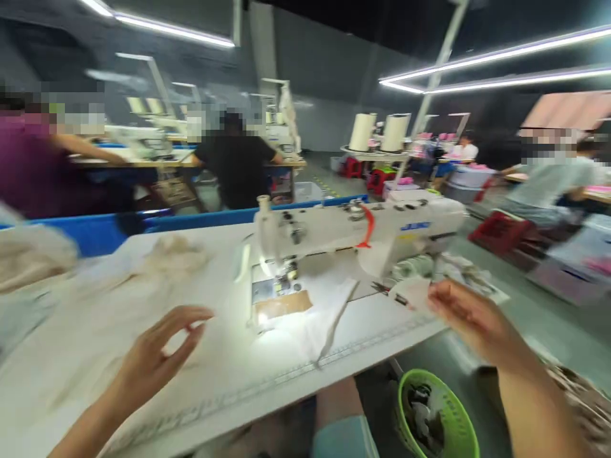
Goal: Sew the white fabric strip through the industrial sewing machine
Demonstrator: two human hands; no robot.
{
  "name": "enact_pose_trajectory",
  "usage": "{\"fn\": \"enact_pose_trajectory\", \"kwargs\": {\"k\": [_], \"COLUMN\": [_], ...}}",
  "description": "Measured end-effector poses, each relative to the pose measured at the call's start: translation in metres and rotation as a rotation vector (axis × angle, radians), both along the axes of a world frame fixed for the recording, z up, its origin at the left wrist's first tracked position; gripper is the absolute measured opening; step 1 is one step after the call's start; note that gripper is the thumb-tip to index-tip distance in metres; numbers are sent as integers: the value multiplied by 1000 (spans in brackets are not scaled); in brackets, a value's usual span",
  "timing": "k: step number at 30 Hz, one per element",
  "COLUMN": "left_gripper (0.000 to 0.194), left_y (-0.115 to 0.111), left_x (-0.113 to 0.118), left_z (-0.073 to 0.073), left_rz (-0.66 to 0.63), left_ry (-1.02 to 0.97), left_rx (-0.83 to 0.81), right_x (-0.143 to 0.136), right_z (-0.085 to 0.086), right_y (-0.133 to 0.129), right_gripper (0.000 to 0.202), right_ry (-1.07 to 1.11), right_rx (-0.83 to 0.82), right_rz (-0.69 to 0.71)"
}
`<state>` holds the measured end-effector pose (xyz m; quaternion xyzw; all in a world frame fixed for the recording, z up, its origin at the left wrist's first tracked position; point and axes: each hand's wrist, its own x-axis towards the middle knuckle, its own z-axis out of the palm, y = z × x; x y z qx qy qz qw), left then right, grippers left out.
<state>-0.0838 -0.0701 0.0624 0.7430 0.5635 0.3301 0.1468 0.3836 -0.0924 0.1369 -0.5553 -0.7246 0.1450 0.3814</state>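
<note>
Currently | left hand [147, 359]: held over desk [219, 362] at left, fingers slightly parted, nothing seen gripped | pale cloth [414, 295]: apparently pinched (blurred) by closed fingers of right hand [470, 321], right-near of sewing machine [329, 230]

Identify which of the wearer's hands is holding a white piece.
The right hand, on the side of the green basket, holds a white piece. The left hand, over the table, is curved open with nothing visible in its grasp.
</note>
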Motion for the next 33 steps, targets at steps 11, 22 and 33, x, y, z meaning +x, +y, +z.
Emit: {"fn": "enact_pose_trajectory", "kwargs": {"k": [11, 22, 33], "left_gripper": [59, 63, 21], "left_y": [-5, -19, -1], "left_x": [34, 9, -12], "left_z": [-5, 10, -5], "left_rz": [-382, -299, -76], "left_ry": [-637, -785, 39], "left_rx": [-605, -696, 66], "right_x": [-181, -230, -239], "right_z": [-35, -37, -68], "right_y": [41, 56, 77], "right_gripper": [14, 12, 12], "right_ry": [162, 110, -132], "right_rx": [-457, -512, -9], "right_rz": [803, 995, 728]}}
